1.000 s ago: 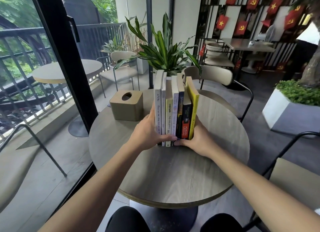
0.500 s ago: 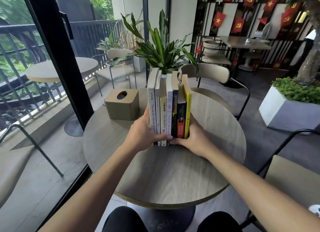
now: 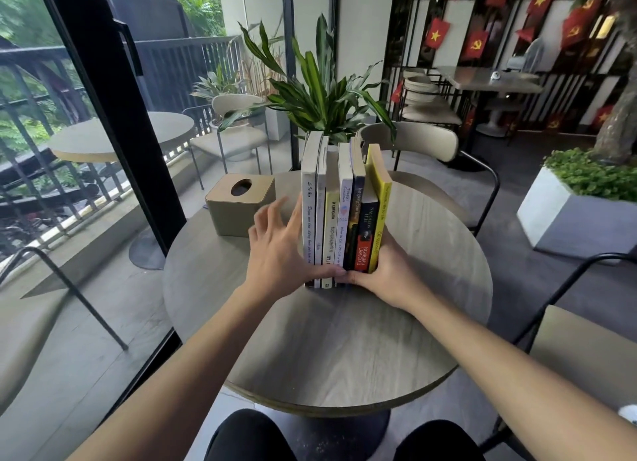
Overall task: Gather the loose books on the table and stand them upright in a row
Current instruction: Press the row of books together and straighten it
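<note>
Several books (image 3: 341, 216) stand upright in a tight row near the middle of the round wooden table (image 3: 344, 350), spines facing me. A white book is at the left end and a yellow book (image 3: 378, 198) at the right end. My left hand (image 3: 279, 254) lies against the white book, its fingers spread and lifting off the cover, thumb along the row's bottom. My right hand (image 3: 386, 274) presses on the foot of the yellow book, fingers hidden behind it.
A tan tissue box (image 3: 241, 204) sits on the table left of the books. A potted plant (image 3: 320, 92) and a chair (image 3: 424, 147) stand behind the table. Another chair (image 3: 586, 350) is at my right, a glass door frame (image 3: 113, 116) at my left.
The fingers of my left hand have spread and come away from the white book's side. The row of books has stood still, and my right hand stays at the yellow book.
</note>
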A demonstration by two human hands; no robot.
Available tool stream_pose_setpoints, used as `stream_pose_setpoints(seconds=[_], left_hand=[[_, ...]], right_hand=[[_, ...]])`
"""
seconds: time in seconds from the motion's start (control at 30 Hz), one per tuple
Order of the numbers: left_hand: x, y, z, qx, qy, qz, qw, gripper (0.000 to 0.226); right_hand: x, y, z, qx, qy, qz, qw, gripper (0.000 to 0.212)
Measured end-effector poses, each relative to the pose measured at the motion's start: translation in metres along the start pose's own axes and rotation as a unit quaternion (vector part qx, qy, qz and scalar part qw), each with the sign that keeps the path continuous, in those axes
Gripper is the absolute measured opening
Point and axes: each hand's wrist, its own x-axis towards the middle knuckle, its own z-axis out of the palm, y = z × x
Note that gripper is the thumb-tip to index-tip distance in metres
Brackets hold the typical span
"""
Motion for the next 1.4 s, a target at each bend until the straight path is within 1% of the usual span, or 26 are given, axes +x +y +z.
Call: stream_pose_setpoints(seconds=[0.03,0.1,0.2,0.27,0.37,0.53,0.63,0.77,0.83,0.93,1.03,1.13,1.23,1.33,1.37,1.4], left_hand=[[0.002,0.0,-0.003,0.037,0.009,0.003,0.999,0.141],[0.008,-0.002,-0.01,0.078,0.012,0.013,0.997,0.141],[0.02,-0.007,-0.022,0.098,0.005,0.028,0.995,0.135],[0.03,-0.01,-0.026,0.108,-0.012,0.024,0.994,0.136],[0.046,-0.013,-0.028,0.135,-0.031,0.014,0.99,0.14],[0.068,-0.026,-0.024,0.13,-0.064,0.016,0.989,0.141],[0.079,-0.034,-0.022,0.111,-0.085,0.014,0.99,0.141],[0.093,-0.046,-0.018,0.089,-0.132,0.003,0.987,0.138],[0.097,-0.049,-0.014,0.105,-0.148,0.012,0.983,0.134],[0.099,-0.052,-0.01,0.119,-0.134,0.031,0.983,0.128],[0.099,-0.051,-0.008,0.103,-0.118,0.039,0.987,0.122],[0.098,-0.05,-0.005,0.082,-0.119,0.044,0.989,0.115],[0.095,-0.047,-0.001,0.066,-0.113,0.054,0.99,0.101],[0.084,-0.035,-0.008,0.029,-0.099,0.079,0.992,0.082],[0.08,-0.031,-0.01,0.017,-0.089,0.086,0.992,0.078],[0.076,-0.027,-0.01,0.007,-0.08,0.085,0.993,0.078]], right_hand=[[0.001,0.0,0.001,-0.002,0.001,0.002,1.0,0.108],[0.005,0.001,0.003,-0.001,0.004,0.009,1.0,0.111],[0.013,0.004,0.008,-0.014,0.011,0.011,1.0,0.111],[0.018,0.005,0.01,-0.026,0.014,0.014,0.999,0.112],[0.028,0.008,0.015,-0.015,0.01,0.016,1.0,0.113],[0.047,0.013,0.02,-0.003,0.011,0.017,1.0,0.112],[0.058,0.016,0.024,0.001,0.013,0.019,1.0,0.115],[0.07,0.019,0.027,-0.002,0.017,0.019,1.0,0.114],[0.074,0.019,0.028,0.003,0.02,0.016,1.0,0.113],[0.077,0.021,0.029,0.013,0.019,0.016,1.0,0.112],[0.078,0.021,0.028,0.019,0.012,0.011,1.0,0.11],[0.077,0.018,0.027,0.02,0.006,0.014,1.0,0.103],[0.074,0.014,0.024,0.025,-0.004,0.017,1.0,0.098],[0.067,0.01,0.021,0.026,-0.011,0.021,0.999,0.097],[0.065,0.009,0.021,0.025,-0.011,0.023,0.999,0.097],[0.062,0.008,0.02,0.026,-0.011,0.024,0.999,0.097]])
